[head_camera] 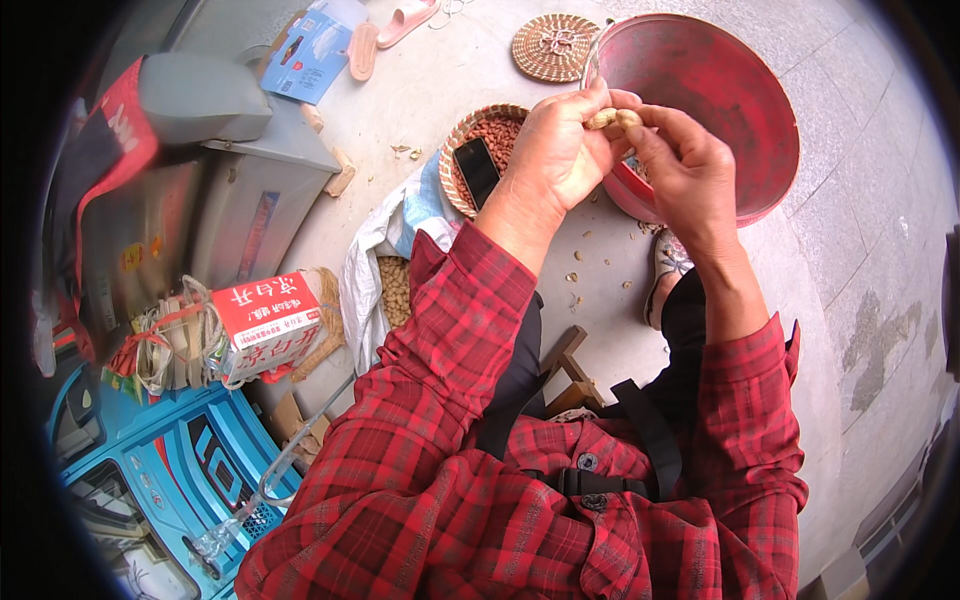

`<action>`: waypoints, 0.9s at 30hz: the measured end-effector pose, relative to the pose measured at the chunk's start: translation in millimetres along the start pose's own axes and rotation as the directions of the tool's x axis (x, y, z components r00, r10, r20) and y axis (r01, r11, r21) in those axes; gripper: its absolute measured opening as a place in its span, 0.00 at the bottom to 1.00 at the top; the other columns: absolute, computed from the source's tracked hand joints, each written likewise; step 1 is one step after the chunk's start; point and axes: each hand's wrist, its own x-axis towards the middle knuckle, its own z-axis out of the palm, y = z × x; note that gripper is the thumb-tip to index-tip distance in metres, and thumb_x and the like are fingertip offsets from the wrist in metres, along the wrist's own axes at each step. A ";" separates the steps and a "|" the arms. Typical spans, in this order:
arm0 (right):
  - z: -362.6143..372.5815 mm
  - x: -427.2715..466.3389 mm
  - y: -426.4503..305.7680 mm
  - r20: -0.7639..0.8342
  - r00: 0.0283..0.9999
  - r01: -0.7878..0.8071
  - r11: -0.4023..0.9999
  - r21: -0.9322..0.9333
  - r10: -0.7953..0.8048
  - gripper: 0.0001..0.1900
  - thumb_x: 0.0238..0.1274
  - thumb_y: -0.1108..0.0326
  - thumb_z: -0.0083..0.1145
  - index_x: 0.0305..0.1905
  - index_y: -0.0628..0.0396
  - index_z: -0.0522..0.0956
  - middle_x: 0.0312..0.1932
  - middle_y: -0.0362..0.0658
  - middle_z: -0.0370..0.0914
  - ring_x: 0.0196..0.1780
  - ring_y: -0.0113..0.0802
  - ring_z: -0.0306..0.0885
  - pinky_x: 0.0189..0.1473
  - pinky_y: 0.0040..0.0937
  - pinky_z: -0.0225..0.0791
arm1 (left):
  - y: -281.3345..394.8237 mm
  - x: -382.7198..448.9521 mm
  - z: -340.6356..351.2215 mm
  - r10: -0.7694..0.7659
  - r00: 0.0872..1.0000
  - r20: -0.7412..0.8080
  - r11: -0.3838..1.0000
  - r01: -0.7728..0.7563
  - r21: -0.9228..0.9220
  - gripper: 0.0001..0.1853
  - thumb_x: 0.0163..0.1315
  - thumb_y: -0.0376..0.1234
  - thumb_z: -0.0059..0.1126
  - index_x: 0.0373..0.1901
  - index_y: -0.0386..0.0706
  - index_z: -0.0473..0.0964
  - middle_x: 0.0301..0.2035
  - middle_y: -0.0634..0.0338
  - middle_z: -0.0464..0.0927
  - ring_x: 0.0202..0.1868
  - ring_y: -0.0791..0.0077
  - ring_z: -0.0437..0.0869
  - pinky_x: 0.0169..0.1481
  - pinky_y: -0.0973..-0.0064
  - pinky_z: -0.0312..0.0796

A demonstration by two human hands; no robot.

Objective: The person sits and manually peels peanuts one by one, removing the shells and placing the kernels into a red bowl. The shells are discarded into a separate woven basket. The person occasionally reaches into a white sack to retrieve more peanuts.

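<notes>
In-shell peanuts (601,118) sit between the fingers of both hands, in front of the rim of a large red basin (697,112). My left hand (564,146) holds one at its fingertips, palm partly turned up. The thumb and fingers of my right hand (679,157) pinch a peanut (628,118) beside it. Left of my left hand stands a woven basket (450,176) of shelled reddish peanuts (496,139), with a black phone (476,171) lying on them. Below it, an open white woven sack (364,274) contains unshelled peanuts (394,289).
A round woven lid (555,46) lies beside the basin. Shell bits (572,277) are scattered on the floor. Pink slippers (363,51) and a blue box (309,56) lie at the top. Left are grey bins (255,187), a red-and-white carton (266,315) and a blue appliance (180,480). A wooden stool (574,375) shows below.
</notes>
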 end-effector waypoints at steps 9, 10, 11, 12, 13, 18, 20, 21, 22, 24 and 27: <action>-19.5 10.2 -16.8 0.038 0.921 -0.371 0.843 0.389 0.387 0.12 0.59 0.64 0.63 0.38 0.65 0.80 0.22 0.35 0.75 0.23 0.13 0.65 0.22 0.12 0.56 | 6.3 -10.5 17.7 0.110 0.994 -0.016 0.944 -0.099 0.314 0.08 0.64 0.30 0.53 0.38 0.32 0.74 0.30 0.57 0.78 0.25 0.81 0.74 0.25 0.85 0.64; -16.7 9.8 -16.6 0.006 0.936 -0.328 0.869 0.369 0.351 0.12 0.58 0.64 0.64 0.38 0.64 0.80 0.22 0.36 0.76 0.23 0.14 0.66 0.22 0.13 0.57 | 6.6 -11.3 20.1 0.097 0.995 0.003 0.943 -0.093 0.318 0.09 0.63 0.29 0.54 0.38 0.31 0.74 0.31 0.57 0.78 0.25 0.82 0.73 0.23 0.87 0.61; -14.8 9.2 -15.4 -0.024 0.950 -0.285 0.893 0.348 0.313 0.12 0.58 0.64 0.64 0.37 0.64 0.80 0.23 0.36 0.77 0.24 0.14 0.67 0.23 0.14 0.59 | 6.2 -11.9 21.6 0.102 0.995 -0.001 0.928 -0.095 0.360 0.09 0.63 0.29 0.55 0.38 0.31 0.75 0.30 0.57 0.78 0.24 0.83 0.73 0.23 0.88 0.61; -13.1 8.8 -10.8 -0.064 0.963 -0.235 0.928 0.289 0.263 0.12 0.58 0.64 0.64 0.38 0.64 0.80 0.23 0.37 0.78 0.25 0.15 0.68 0.24 0.15 0.60 | 5.5 -12.2 23.7 0.108 0.994 -0.004 0.911 -0.097 0.400 0.08 0.62 0.29 0.57 0.37 0.31 0.75 0.29 0.58 0.78 0.24 0.83 0.72 0.22 0.88 0.60; -10.2 8.8 -3.8 -0.100 0.972 -0.185 0.956 0.227 0.211 0.12 0.58 0.64 0.64 0.38 0.64 0.80 0.24 0.38 0.79 0.25 0.16 0.69 0.25 0.16 0.62 | 5.0 -12.6 25.6 0.113 0.994 -0.005 0.892 -0.099 0.440 0.08 0.61 0.29 0.58 0.37 0.31 0.75 0.29 0.59 0.78 0.23 0.84 0.72 0.22 0.89 0.59; -13.1 7.9 -2.0 -0.022 0.986 -0.164 0.983 0.078 0.166 0.11 0.60 0.66 0.60 0.39 0.64 0.80 0.27 0.39 0.80 0.29 0.18 0.72 0.31 0.19 0.67 | 7.1 -15.7 27.4 0.145 0.989 -0.030 0.848 -0.108 0.520 0.08 0.60 0.27 0.58 0.36 0.29 0.75 0.26 0.59 0.77 0.20 0.85 0.71 0.21 0.90 0.59; -21.4 10.4 -5.6 0.071 0.976 -0.205 0.979 0.004 0.204 0.09 0.64 0.69 0.56 0.41 0.66 0.79 0.28 0.35 0.76 0.29 0.16 0.68 0.30 0.17 0.65 | 5.2 -15.8 27.4 0.187 0.982 -0.018 0.802 -0.142 0.580 0.07 0.59 0.25 0.57 0.37 0.29 0.76 0.26 0.59 0.78 0.21 0.86 0.71 0.22 0.90 0.60; -22.7 10.0 -3.7 0.085 0.983 -0.162 0.987 -0.019 0.163 0.09 0.64 0.69 0.55 0.41 0.66 0.79 0.28 0.35 0.76 0.29 0.16 0.68 0.30 0.17 0.64 | 1.4 -14.3 27.8 0.215 0.977 0.003 0.767 -0.170 0.619 0.07 0.59 0.25 0.57 0.37 0.30 0.76 0.26 0.59 0.78 0.21 0.86 0.71 0.22 0.90 0.61; -22.9 9.2 -0.5 0.101 0.987 -0.119 0.992 -0.042 0.123 0.09 0.65 0.69 0.54 0.40 0.65 0.79 0.27 0.34 0.75 0.29 0.16 0.67 0.30 0.17 0.64 | -0.8 -13.4 28.1 0.242 0.970 0.025 0.729 -0.198 0.655 0.06 0.59 0.24 0.56 0.36 0.30 0.76 0.27 0.58 0.78 0.21 0.86 0.71 0.22 0.90 0.62; -22.6 8.3 3.4 0.126 0.992 -0.013 0.992 -0.125 0.029 0.09 0.65 0.69 0.54 0.40 0.66 0.78 0.25 0.33 0.73 0.29 0.16 0.65 0.29 0.17 0.63 | -0.2 -14.6 28.6 0.230 0.973 0.016 0.683 -0.173 0.710 0.07 0.59 0.24 0.56 0.37 0.30 0.77 0.27 0.59 0.78 0.22 0.87 0.71 0.24 0.90 0.63; -25.5 8.5 -4.4 0.160 0.977 -0.126 0.987 -0.100 0.141 0.10 0.65 0.69 0.53 0.40 0.66 0.78 0.25 0.34 0.73 0.29 0.17 0.66 0.30 0.18 0.63 | -0.6 -14.6 25.5 0.228 0.973 0.026 0.631 -0.169 0.757 0.08 0.58 0.24 0.56 0.38 0.30 0.78 0.27 0.61 0.78 0.23 0.88 0.72 0.25 0.90 0.64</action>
